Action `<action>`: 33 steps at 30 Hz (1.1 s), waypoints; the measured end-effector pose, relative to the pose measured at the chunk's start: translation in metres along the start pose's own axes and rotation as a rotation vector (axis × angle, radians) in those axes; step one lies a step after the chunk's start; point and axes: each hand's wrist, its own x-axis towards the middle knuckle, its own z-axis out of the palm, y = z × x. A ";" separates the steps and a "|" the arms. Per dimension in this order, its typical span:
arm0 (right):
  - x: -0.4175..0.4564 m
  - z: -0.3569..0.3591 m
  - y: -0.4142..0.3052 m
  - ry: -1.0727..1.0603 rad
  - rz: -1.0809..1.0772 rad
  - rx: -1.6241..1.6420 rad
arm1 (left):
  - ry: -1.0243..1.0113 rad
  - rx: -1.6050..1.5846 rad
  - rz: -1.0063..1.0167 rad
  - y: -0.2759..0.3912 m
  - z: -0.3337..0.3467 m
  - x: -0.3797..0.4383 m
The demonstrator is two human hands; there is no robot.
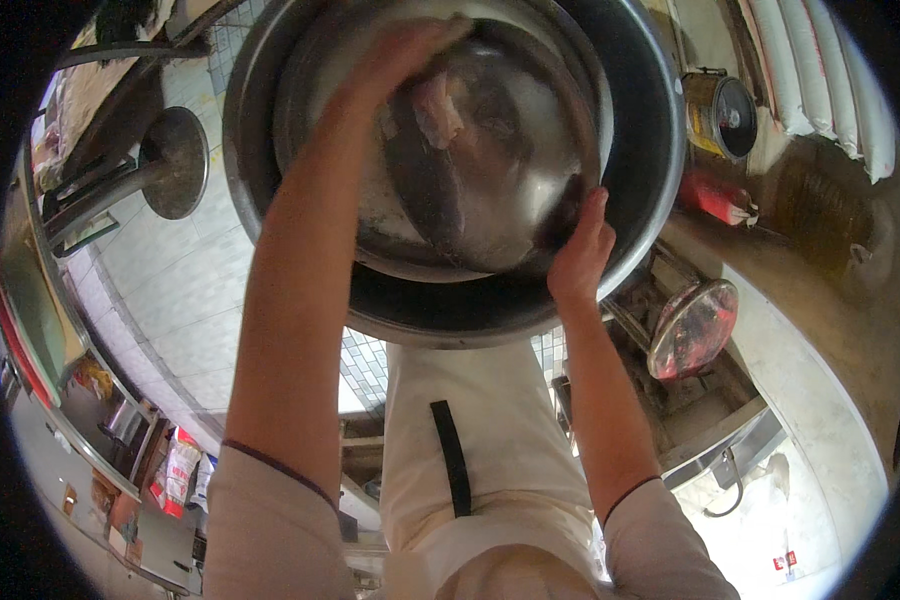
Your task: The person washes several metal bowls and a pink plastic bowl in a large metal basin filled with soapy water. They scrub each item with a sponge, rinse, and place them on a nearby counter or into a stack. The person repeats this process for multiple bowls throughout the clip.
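Observation:
A wide round metal basin lies before me. Over it, a smaller shiny metal bowl is tilted, its curved surface showing blurred reflections. My left hand reaches across to the far left rim of this bowl, its fingers blurred and partly in shade. At the bowl's near right edge is my right hand, thumb raised and fingers mostly hidden. Both hands appear to hold the bowl by opposite sides. A paler round surface shows beneath the bowl, inside the basin; what it is cannot be told.
A round metal stand is at the left. To the right are a metal can, a red bag, a round-topped stool and several stacked white sacks. White and red bags lie lower left.

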 end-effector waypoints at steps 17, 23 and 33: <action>0.026 0.008 -0.013 -0.161 0.378 0.685 | 0.575 -1.332 -0.630 -0.107 0.090 -0.197; -0.011 0.029 -0.045 -0.177 0.418 0.637 | 0.683 -0.505 -0.507 0.023 0.139 -0.233; -0.030 0.045 -0.036 -0.272 0.312 0.415 | 0.164 0.776 0.089 0.081 0.105 -0.213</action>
